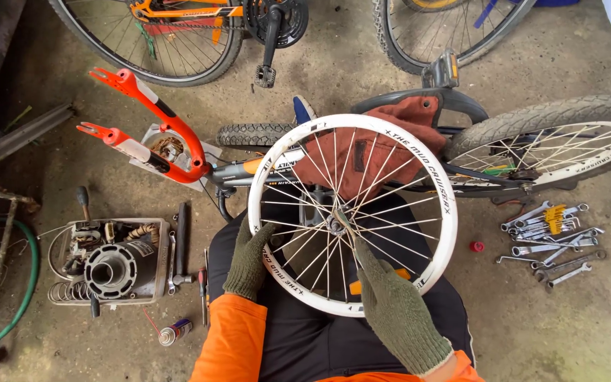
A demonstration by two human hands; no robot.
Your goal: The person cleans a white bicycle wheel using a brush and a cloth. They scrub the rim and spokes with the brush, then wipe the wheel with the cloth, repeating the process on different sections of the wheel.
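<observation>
Two gloved hands held a white bicycle wheel [351, 212] upright over the person's lap in the head view. The left hand [247, 260] was closed around the rim at its lower left edge. The right hand [390, 308] reached in among the spokes toward the hub [335, 226], fingers [361, 256] pinched on something thin there; what exactly, I could not tell. Behind the wheel lay an upturned bicycle frame [475, 173] with a rust-coloured cloth [383, 152] draped on it, partly hidden by the spokes. An orange fork [153, 131] lay to the left, an engine part [111, 265] near it, and a spread of wrenches [549, 237] on the concrete to the right, beside a small red cap [476, 246].
</observation>
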